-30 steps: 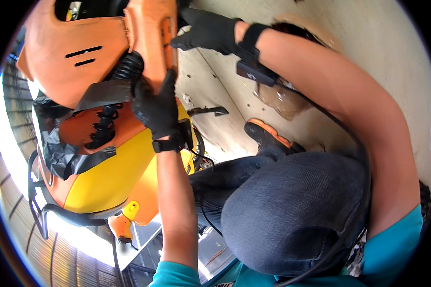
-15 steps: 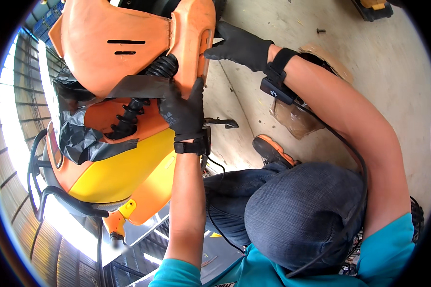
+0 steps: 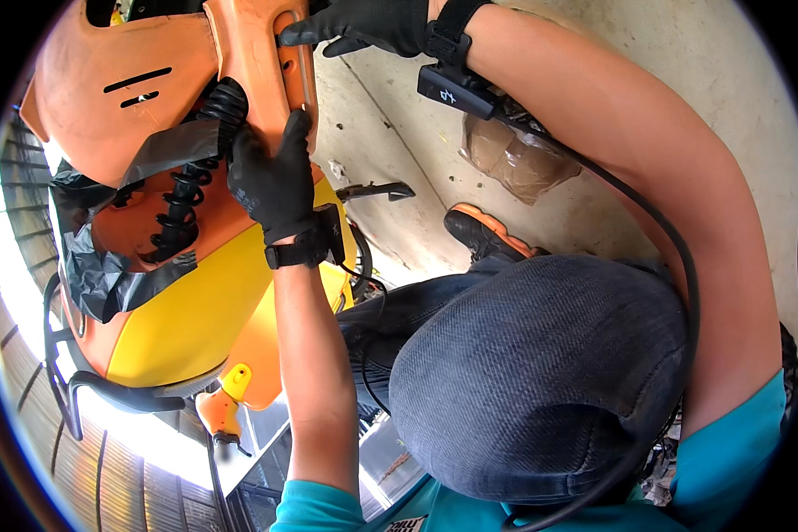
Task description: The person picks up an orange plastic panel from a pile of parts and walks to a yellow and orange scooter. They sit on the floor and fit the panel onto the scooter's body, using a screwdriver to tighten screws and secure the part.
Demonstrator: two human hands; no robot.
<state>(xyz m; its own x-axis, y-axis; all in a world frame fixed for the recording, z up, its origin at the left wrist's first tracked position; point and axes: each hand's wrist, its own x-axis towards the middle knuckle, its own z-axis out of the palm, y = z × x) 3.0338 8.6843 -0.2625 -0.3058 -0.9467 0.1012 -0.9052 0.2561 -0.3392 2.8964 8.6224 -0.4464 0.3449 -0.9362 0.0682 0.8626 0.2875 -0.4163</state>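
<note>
1. So, left grip [image 3: 273, 182], black-gloved hand, is grasping the near end of the orange arm [image 3: 255, 53]; thumb up along its right edge, other fingers partly hidden under it.
2. Right grip [image 3: 386, 25], black-gloved hand, is released: fingers stretched out, one touching the orange arm at its slot [image 3: 294, 75]. Part of this hand is cut off at the far edge.
3. Orange arm sits far left in the scene, joined along its left side to an orange cover [image 3: 97, 115] with two slits.
4. Black spring [image 3: 182, 206] stands just left of left grip, below a ribbed black sleeve [image 3: 224, 102].
5. Crumpled black plastic sheet [image 3: 106, 275] lies left of the spring, over orange parts.
6. Yellow panel [image 3: 195, 310] is on the near side of the spring.
7. Black lever [image 3: 379, 191] sticks out right of left grip.
8. Brown packet [image 3: 516, 160] is on the floor [image 3: 665, 124], right of the lever, near the shoe [image 3: 481, 232].
9. Jeans knee [image 3: 541, 372] fills the near middle.
10. Small black box [image 3: 457, 91] is strapped at the right wrist.
</note>
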